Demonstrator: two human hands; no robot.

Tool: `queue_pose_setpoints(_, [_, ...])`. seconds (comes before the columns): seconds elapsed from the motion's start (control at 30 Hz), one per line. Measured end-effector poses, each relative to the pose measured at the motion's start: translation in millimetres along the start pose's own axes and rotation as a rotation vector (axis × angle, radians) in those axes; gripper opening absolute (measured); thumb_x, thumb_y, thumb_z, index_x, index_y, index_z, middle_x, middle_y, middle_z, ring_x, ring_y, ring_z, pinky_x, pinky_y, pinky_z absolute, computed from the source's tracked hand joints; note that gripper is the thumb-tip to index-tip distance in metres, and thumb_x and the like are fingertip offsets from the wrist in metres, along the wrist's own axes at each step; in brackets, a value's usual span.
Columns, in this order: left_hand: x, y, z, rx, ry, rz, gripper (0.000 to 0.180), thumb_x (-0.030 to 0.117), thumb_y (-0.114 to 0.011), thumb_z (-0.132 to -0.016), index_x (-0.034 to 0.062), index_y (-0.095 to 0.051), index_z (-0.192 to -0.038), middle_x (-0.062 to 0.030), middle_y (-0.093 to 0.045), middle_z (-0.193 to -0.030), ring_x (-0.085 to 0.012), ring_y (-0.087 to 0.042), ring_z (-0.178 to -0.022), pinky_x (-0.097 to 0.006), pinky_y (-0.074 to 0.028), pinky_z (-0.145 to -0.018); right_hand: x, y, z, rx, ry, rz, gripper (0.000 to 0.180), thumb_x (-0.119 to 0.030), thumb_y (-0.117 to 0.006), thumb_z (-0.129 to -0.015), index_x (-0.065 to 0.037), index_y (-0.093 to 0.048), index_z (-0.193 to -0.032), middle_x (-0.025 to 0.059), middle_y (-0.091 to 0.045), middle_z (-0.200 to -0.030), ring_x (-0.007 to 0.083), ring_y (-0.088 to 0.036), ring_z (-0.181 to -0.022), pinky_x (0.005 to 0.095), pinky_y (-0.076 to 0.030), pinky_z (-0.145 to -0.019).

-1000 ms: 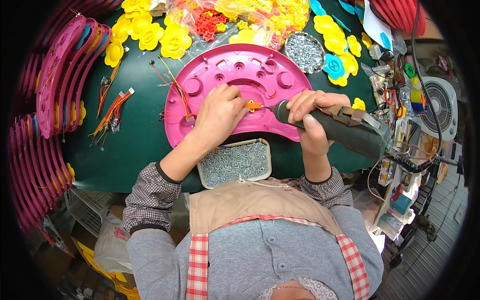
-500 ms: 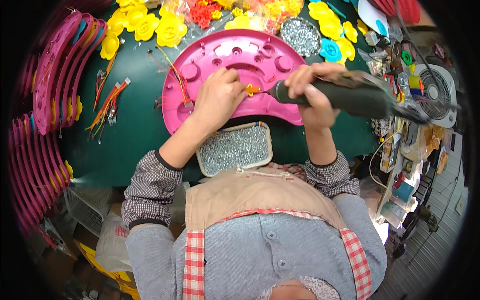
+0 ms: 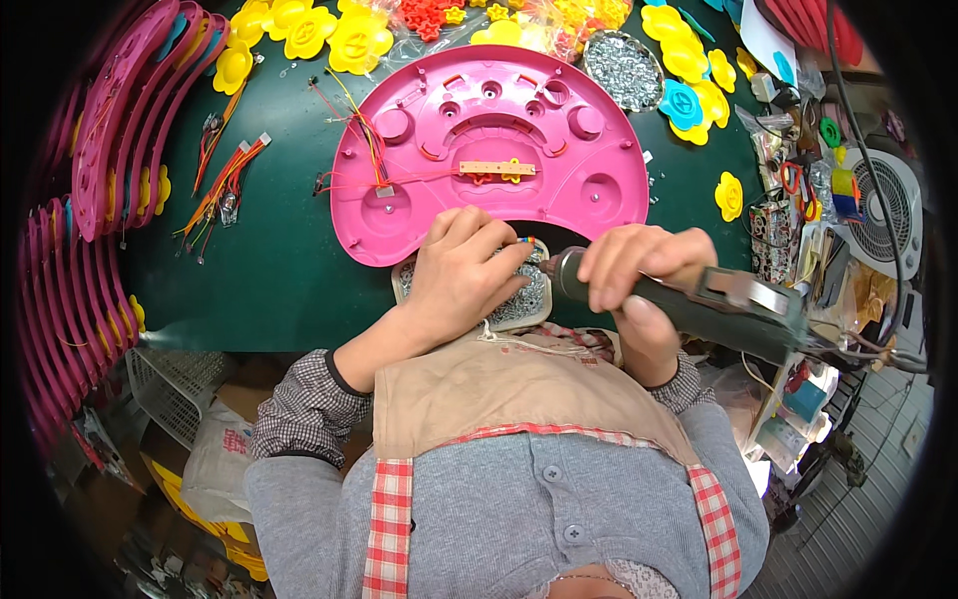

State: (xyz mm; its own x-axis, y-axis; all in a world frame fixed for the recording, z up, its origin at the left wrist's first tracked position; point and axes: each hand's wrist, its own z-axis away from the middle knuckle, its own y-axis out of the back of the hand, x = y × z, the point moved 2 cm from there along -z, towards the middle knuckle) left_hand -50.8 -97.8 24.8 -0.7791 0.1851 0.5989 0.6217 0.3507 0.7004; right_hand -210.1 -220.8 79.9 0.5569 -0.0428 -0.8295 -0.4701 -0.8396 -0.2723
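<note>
A pink half-round plastic shell [image 3: 559, 150] lies on the green table [image 3: 269, 270], with thin red and yellow wires [image 3: 349, 130] and a small tan strip on it. My right hand [image 3: 639, 270] grips a dark electric screwdriver [image 3: 699, 299] that points left. My left hand [image 3: 464, 275] rests, fingers bent, over a tray of small silver screws [image 3: 524, 304] at the table's near edge, its fingertips by the screwdriver's tip. What the fingertips pinch is hidden.
Stacks of pink shells [image 3: 110, 160] stand at the left. Yellow plastic flowers [image 3: 339, 35] and a round dish of screws [image 3: 624, 65] lie at the back. Loose wire bundles [image 3: 225, 185] lie left of the shell. A small fan [image 3: 888, 215] and clutter fill the right side.
Both hands have drawn back from the pink shell toward me; the left hand is now over the screw tray, with the screwdriver tip beside it.
</note>
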Motion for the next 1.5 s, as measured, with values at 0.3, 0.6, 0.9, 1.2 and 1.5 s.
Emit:
queue_pose_setpoints(0.3, [-9.1, 11.8, -1.1, 0.009, 0.074, 0.269, 0.015, 0.010, -0.083, -0.082, 0.0066, -0.074, -0.093, -0.0039, -0.065, -0.088, -0.0220, -0.060, -0.083, -0.037, -0.045, -0.079, -27.0, 3.9, -17.8, 0.043, 0.096, -0.074, 0.038, -0.011, -0.070, -0.091, -0.010, -0.049, -0.123, 0.0074, -0.068, -0.081, 0.0184, -0.065, -0.064, 0.0390, -0.055, -0.071])
queue_pose_setpoints(0.6, [3.4, 11.0, 7.6, 0.060, 1.134, 1.970, 0.026, 0.021, -0.067, -0.105, -0.0024, -0.069, -0.116, -0.0042, -0.065, -0.094, -0.0106, -0.054, -0.087, -0.022, -0.046, -0.065, -33.8, -3.3, -43.0, 0.018, 0.262, -0.093, 0.041, -0.012, -0.070, -0.092, -0.011, -0.048, -0.127, 0.0070, -0.069, -0.086, 0.0178, -0.066, -0.065, 0.0385, -0.056, -0.069])
queue_pose_setpoints(0.9, [12.9, -14.1, 10.7, 0.206, 1.154, 2.314, 0.024, 0.024, -0.068, -0.106, 0.0015, -0.072, -0.111, -0.0037, -0.067, -0.095, -0.0126, -0.062, -0.089, -0.025, -0.054, -0.076, -30.2, -9.9, -46.5, -0.108, 0.259, 0.037, 0.046, -0.003, -0.071, -0.088, -0.007, -0.046, -0.126, 0.0117, -0.070, -0.086, 0.0213, -0.068, -0.066, 0.0399, -0.058, -0.068])
queue_pose_setpoints(1.2, [-39.5, 51.5, -34.8, 0.040, 0.072, -0.032, 0.013, 0.008, -0.082, -0.076, 0.0057, -0.073, -0.084, -0.0072, -0.073, -0.096, -0.0272, -0.067, -0.098, -0.039, -0.053, -0.084, 2.7, -3.8, -65.5, -0.083, 0.223, 0.194, 0.039, 0.003, -0.063, -0.092, -0.006, -0.042, -0.124, 0.0125, -0.064, -0.082, 0.0232, -0.065, -0.071, 0.0436, -0.058, -0.074])
queue_pose_setpoints(1.5, [-80.1, 24.9, -31.7, 0.081, -0.032, -0.125, 0.013, 0.009, -0.081, -0.076, 0.0058, -0.073, -0.085, -0.0038, -0.075, -0.096, -0.0236, -0.068, -0.104, -0.040, -0.050, -0.094, 47.0, -1.8, -68.9, -0.019, 0.160, 0.211, 0.038, 0.006, -0.061, -0.090, -0.004, -0.041, -0.120, 0.0121, -0.062, -0.081, 0.0200, -0.063, -0.070, 0.0404, -0.060, -0.071])
